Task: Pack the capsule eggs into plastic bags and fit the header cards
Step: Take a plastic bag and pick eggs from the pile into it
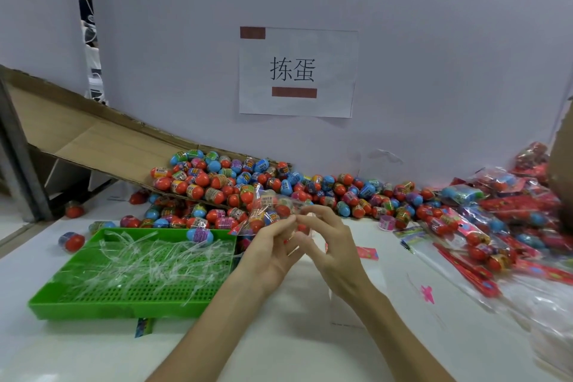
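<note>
Left hand (pixel 273 245) and right hand (pixel 328 242) are both pinching the near edge of one plastic bag (pixel 280 200), fingertips closing narrowly on the film. The bag is carrying capsule eggs (pixel 273 216) and hanging just right of the green tray's (pixel 93 308) far corner.

Risk: the film is slipping easily. If the pinch is loosening, the eggs are likely spilling into the loose egg pile (pixel 235 183) beyond the tray.

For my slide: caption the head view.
The left hand and right hand pinch a bag of eggs beside a green tray.
</note>
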The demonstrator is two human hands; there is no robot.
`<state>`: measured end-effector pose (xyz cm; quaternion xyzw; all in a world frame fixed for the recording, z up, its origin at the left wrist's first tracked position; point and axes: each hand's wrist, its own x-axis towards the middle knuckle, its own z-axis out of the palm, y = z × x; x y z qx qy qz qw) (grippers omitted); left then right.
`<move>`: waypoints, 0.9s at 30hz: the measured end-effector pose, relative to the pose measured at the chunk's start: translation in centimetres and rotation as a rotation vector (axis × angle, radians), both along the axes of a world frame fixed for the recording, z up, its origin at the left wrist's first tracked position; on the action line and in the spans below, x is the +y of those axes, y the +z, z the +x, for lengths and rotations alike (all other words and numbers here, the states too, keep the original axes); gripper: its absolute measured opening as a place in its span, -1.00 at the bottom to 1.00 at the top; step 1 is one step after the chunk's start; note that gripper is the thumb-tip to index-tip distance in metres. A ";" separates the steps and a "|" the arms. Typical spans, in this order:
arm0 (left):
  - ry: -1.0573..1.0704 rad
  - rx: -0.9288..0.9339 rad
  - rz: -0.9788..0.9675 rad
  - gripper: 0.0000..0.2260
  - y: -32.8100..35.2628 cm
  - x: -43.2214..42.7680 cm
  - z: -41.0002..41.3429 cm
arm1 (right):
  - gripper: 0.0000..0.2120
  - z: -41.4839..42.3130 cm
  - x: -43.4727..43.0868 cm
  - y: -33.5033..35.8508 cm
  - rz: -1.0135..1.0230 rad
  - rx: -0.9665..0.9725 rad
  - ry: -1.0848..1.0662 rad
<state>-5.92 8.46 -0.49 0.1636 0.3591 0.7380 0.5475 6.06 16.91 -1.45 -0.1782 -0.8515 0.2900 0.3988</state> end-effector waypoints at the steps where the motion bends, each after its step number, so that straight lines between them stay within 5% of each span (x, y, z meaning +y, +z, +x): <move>1: 0.000 0.000 -0.001 -0.75 -0.1 0.0 0.0 | -0.72 -0.1 -0.2 0.0 0.028 0.013 -0.002; 9: -0.006 0.013 0.072 -0.59 0.6 -0.1 0.2 | -0.67 -0.2 -0.6 1.1 0.020 0.292 -0.114; 13: 0.074 -0.088 0.145 -0.39 1.0 -0.4 0.0 | -0.81 0.5 0.1 1.8 -0.101 0.409 -0.168; 20: -0.076 -0.241 0.281 -0.14 0.9 -1.0 0.2 | -0.71 1.7 2.1 2.8 -0.446 0.613 -0.136; 24: -0.175 -0.153 0.273 -0.21 1.2 -0.8 0.1 | -0.63 2.9 3.3 3.3 -0.692 0.748 -0.031; 27: -0.206 0.098 0.185 -0.34 1.2 -0.6 0.8 | -0.65 3.6 3.7 3.6 -0.708 0.711 -0.009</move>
